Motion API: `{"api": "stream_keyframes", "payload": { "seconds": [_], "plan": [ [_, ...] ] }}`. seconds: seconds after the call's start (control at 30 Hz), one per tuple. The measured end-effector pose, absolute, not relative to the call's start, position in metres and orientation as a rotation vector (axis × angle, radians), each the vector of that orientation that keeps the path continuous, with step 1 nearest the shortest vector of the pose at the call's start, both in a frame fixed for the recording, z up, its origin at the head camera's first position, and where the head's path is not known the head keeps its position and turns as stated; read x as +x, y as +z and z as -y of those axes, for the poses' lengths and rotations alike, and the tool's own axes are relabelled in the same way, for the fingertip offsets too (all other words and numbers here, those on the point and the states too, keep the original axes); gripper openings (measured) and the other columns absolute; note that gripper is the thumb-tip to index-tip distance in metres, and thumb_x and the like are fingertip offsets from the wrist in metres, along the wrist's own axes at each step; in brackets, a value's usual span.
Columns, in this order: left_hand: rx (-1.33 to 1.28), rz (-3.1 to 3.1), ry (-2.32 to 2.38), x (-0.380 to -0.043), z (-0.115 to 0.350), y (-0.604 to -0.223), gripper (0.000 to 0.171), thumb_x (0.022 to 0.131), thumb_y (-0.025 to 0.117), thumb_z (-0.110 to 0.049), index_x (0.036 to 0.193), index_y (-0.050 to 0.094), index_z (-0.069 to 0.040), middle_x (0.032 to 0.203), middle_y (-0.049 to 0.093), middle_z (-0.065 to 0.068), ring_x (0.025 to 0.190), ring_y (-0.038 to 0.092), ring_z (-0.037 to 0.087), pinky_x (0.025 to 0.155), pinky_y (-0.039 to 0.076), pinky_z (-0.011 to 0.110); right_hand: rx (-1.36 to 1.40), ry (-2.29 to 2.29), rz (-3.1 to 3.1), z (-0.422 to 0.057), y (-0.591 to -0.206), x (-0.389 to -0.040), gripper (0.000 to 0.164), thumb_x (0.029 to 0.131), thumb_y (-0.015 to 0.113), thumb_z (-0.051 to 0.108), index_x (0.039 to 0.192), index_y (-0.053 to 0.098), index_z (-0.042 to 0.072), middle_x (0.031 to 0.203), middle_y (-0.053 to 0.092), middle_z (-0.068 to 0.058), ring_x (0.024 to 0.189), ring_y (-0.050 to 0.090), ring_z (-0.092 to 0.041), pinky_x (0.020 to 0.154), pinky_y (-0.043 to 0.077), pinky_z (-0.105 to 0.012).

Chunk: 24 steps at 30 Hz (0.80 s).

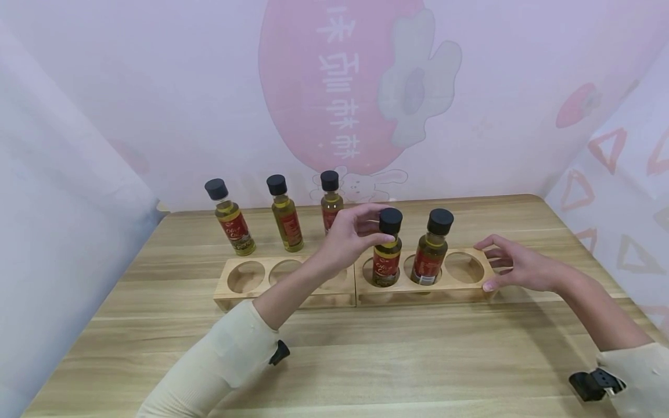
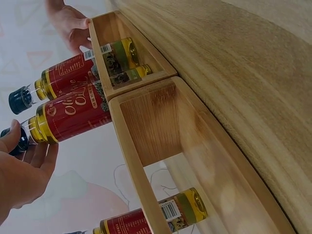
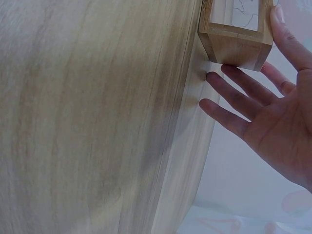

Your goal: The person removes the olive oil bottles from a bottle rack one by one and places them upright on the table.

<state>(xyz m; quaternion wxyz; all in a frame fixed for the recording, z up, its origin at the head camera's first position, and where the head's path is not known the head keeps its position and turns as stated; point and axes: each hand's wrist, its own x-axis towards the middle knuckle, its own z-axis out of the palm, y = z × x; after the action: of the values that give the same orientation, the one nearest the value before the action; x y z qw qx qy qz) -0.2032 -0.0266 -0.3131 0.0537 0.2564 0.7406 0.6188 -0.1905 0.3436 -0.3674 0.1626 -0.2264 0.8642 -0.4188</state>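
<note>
My left hand holds an olive oil bottle near its black cap, thumb at the front and fingers behind. That bottle stands upright in the left hole of the right wooden bottle rack. Beside it, a second olive oil bottle fills the middle hole; the right hole has no bottle. At the rack's right end, my right hand grips the corners, thumb in front and index finger at the back. In the right wrist view, the other fingers extend beside and below the rack's end.
Butted against it on the left is another wooden rack with holes, partly covered by my left forearm. Three more olive oil bottles, one left, one middle and one right, stand behind it. A printed curtain hangs behind the table.
</note>
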Motion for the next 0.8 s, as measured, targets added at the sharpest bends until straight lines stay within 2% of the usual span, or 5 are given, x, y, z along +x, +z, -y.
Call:
{"api": "stream_keyframes", "payload": {
  "seconds": [0.8],
  "plan": [
    [0.812,-2.271,1.900,-0.2027,0.0245,-0.3133,0.049,0.088,0.077,0.008,0.135,0.064,0.003,0.118,0.073,0.022,0.103,0.075,0.030,0.094,0.060,0.036,-0.654,-1.200,-2.466,-0.3441,-0.3681,-0.1916,0.074,0.086,0.085,0.005,0.140,0.037,-0.012,0.140,0.050,-0.043,0.128,0.049,-0.064,0.100,0.050,-0.068]
  ]
}}
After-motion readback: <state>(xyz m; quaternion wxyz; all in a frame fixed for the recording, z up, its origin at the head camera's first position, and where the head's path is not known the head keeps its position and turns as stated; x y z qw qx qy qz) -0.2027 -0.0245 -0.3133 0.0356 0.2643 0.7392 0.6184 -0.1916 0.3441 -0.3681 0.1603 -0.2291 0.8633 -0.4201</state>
